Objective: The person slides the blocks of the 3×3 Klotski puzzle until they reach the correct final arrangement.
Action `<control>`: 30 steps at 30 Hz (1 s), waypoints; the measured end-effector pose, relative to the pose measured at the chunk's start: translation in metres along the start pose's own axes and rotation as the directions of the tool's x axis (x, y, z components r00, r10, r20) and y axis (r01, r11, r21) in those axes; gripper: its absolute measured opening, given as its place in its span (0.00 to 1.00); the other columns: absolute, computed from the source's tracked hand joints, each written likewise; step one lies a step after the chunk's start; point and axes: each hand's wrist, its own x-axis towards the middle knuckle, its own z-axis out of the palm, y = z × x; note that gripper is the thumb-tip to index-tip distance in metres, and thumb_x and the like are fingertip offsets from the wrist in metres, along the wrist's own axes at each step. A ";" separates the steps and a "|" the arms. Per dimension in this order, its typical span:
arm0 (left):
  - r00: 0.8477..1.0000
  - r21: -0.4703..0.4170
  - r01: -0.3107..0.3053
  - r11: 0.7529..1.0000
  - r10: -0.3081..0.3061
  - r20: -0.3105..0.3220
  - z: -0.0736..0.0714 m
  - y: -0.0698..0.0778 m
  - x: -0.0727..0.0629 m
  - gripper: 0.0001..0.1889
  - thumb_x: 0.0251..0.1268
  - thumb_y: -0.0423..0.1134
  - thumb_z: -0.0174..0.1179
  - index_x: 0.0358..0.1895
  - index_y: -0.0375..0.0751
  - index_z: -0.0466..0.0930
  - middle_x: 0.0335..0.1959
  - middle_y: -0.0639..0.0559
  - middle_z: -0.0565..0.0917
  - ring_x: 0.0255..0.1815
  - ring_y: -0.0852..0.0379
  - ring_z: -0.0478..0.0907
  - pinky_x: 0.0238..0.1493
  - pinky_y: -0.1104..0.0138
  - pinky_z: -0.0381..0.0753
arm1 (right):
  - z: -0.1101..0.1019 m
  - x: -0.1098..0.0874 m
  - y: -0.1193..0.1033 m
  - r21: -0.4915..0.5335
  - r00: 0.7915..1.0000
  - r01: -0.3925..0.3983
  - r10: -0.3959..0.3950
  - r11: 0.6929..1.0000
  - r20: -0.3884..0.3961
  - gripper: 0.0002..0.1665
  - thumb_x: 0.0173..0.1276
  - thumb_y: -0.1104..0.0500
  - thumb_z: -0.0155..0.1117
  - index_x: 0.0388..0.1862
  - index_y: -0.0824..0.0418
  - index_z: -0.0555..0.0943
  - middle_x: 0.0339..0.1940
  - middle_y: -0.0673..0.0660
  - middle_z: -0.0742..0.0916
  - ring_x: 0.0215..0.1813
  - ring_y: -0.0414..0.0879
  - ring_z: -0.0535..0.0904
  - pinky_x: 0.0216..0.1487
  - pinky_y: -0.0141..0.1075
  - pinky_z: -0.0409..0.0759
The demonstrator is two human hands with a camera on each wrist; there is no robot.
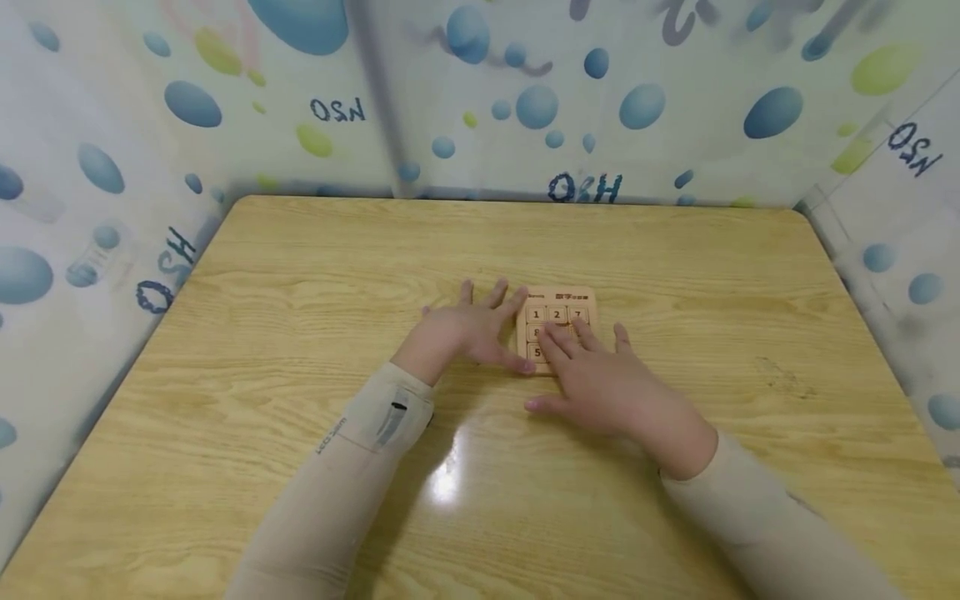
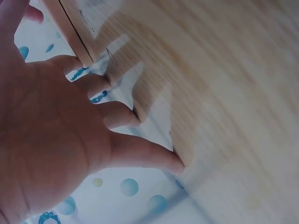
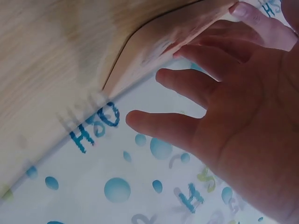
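A square wooden number sliding puzzle (image 1: pixel 557 297) lies flat on the table, with tiles 1, 2 and 7 showing along its top row. My left hand (image 1: pixel 477 331) spreads along its left side, index finger near the upper corner and thumb at the lower one. In the left wrist view, the other fingertips (image 2: pixel 180 165) rest on the wood beside the board's edge. Over the lower right tiles lies my right hand (image 1: pixel 600 379), fingertips touching the tile face and thumb stretched out below the board. The right hand covers several tiles.
The wood-grain table (image 1: pixel 300 292) reaches back to a wall sheet (image 1: pixel 480 108) printed with blue and green drops. Similar sheets stand at the left (image 1: pixel 52 208) and right (image 1: pixel 915 275). Light glares off the table in front of the puzzle.
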 end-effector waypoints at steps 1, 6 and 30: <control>1.000 -0.002 -0.001 1.000 0.001 0.002 0.000 0.000 0.000 0.63 0.58 0.82 0.61 0.86 0.75 0.26 0.89 0.62 0.24 0.89 0.32 0.21 0.71 0.13 0.39 | 0.000 0.002 -0.002 0.000 1.000 0.007 -0.007 1.000 0.005 0.58 0.77 0.24 0.52 0.90 0.55 0.49 0.92 0.55 0.53 0.91 0.65 0.41 0.80 0.82 0.38; 1.000 -0.010 -0.005 1.000 0.005 0.004 0.000 0.000 0.001 0.63 0.58 0.81 0.62 0.86 0.75 0.27 0.89 0.63 0.25 0.89 0.33 0.21 0.72 0.13 0.39 | 0.002 0.006 -0.008 -0.021 1.000 0.024 -0.024 0.999 0.007 0.58 0.77 0.24 0.52 0.90 0.55 0.50 0.92 0.54 0.53 0.91 0.65 0.43 0.80 0.82 0.42; 1.000 0.006 0.010 1.000 -0.010 0.022 -0.002 0.001 0.000 0.63 0.58 0.82 0.61 0.86 0.76 0.25 0.89 0.63 0.23 0.89 0.33 0.20 0.71 0.13 0.40 | -0.004 0.007 0.001 -0.024 1.000 -0.025 0.025 0.999 0.000 0.59 0.76 0.24 0.53 0.90 0.57 0.51 0.92 0.57 0.53 0.91 0.65 0.41 0.80 0.82 0.40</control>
